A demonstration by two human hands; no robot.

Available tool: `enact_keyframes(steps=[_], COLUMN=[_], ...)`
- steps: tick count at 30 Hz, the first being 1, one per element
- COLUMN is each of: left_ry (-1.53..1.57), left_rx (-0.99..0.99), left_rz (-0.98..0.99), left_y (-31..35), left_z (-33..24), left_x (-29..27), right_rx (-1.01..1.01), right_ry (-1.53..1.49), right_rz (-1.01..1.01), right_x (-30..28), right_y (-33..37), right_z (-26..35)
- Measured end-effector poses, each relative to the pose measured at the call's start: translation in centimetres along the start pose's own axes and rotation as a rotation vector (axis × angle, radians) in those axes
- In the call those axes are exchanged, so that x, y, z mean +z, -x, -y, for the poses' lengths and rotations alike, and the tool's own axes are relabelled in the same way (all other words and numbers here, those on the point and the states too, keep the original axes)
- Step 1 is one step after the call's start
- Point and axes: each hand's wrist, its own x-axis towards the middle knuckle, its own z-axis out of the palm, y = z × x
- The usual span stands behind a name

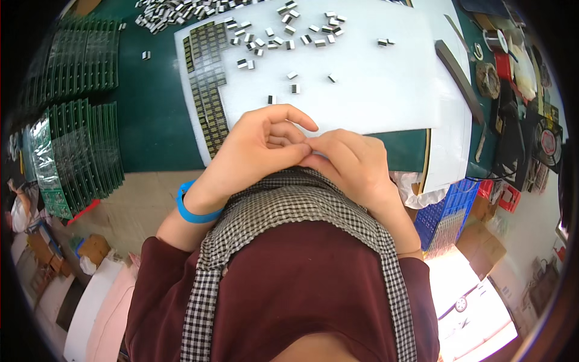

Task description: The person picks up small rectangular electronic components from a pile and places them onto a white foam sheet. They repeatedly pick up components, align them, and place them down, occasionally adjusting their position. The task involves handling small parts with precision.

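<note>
My left hand [256,142] and my right hand [356,163] meet at the near edge of a white foam sheet [362,84], in front of my checked apron. Thumbs and fingertips are pinched together; whatever lies between them is hidden. The left index finger arches out above the others. Just beyond the hands, small black-and-white blocks with pins [295,88] lie scattered on the foam, more thickly toward its far side. Along the foam's left side run rows of small dark circuit boards with yellowish markings [208,117].
A large pile of similar blocks [163,15] sits at the far left of the green table [151,133]. Green circuit boards stand in rows [78,157] at the left. A dark bar [458,81], a solder spool [496,41] and tools lie at the right. A blue crate [443,211] stands below.
</note>
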Motion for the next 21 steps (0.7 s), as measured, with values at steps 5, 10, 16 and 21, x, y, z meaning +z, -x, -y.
enact_keyframes(steps=[5,10,16,21], left_ry=[-0.291,-1.104,-1.474,-2.022], left_rx=[0.03,0.668,0.552,0.674], left_rz=[-0.015,-0.686,-0.788,-0.755], left_y=[0.7,-1.3,-0.2,-1.2], left_z=[-1.0,-0.4,-0.3,1.9], left_x=[0.2,-1.6,-4.9,-4.5], right_rx=[0.087,0.802,0.858,0.908], right_ry=[-0.122,-1.106,-1.494,-1.647], right_rz=[0.013,-0.062,0.009,0.05], right_x=[-0.1,-0.5,-1.2,-0.5], right_y=[-0.1,0.8,0.3,0.0], right_z=[0.4,-0.6,-1.0,-1.9])
